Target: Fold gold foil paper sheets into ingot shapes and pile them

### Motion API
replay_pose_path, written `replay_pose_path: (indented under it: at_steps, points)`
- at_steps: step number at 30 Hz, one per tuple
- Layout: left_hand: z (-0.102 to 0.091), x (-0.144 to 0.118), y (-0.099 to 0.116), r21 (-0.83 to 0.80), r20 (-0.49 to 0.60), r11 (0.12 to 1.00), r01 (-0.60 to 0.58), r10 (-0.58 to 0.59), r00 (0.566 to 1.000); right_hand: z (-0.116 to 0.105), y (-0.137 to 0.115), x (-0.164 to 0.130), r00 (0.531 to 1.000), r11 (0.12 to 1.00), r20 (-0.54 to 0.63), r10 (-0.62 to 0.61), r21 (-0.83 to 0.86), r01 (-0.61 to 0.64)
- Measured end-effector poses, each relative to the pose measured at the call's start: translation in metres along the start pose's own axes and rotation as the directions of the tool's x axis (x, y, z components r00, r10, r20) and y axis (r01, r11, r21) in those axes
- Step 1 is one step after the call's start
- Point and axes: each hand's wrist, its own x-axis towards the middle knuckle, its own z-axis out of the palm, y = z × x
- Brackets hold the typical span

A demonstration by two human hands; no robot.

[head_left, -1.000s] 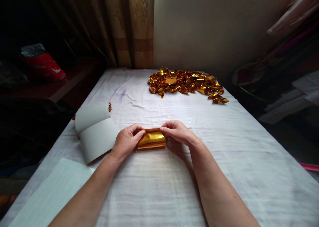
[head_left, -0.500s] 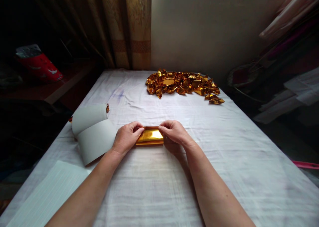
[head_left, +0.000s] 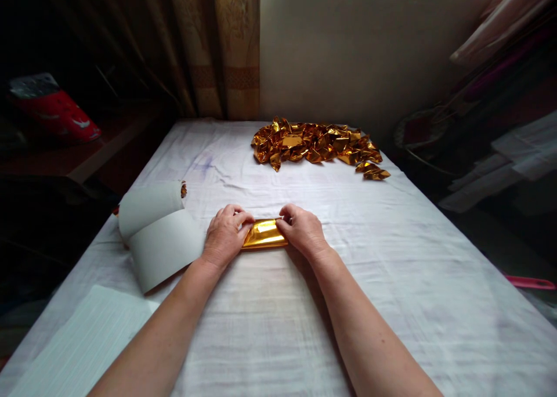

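Both our hands pinch a folded gold foil that lies flat on the white cloth, near the middle of the table. Our left hand closes its fingers on the foil's left end, with the knuckles curled over the edge; our right hand grips the right end the same way, thumb and fingers pressed on the corner. Only the middle strip of the foil shows between the two hands, shiny and slightly creased.

Just beside our left hand, to its left, lies a curled stack of white sheets, rolled over at its far end. Nearer to us, at the table's left edge, lies a flat ribbed white sheet.

Well apart, at the far end of the table, we see a heap of folded gold pieces spread in a loose row by the wall. A curtain hangs behind the table's far left corner. A red object rests on a dark shelf to the left.
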Motion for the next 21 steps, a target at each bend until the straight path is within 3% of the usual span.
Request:
replay_pose_path:
  at_steps: [10,21]
  points:
    - [-0.005,0.000,-0.009,-0.070,0.102,0.996,-0.064,0.070,0.992,0.002,0.005,0.002,0.981,0.982,0.066,-0.181,-0.035,0.184]
    - [-0.012,-0.005,-0.002,-0.047,0.164,0.998,-0.053,0.060,0.985,-0.006,0.002,-0.003,0.960,0.963,0.098,-0.264,-0.030,0.268]
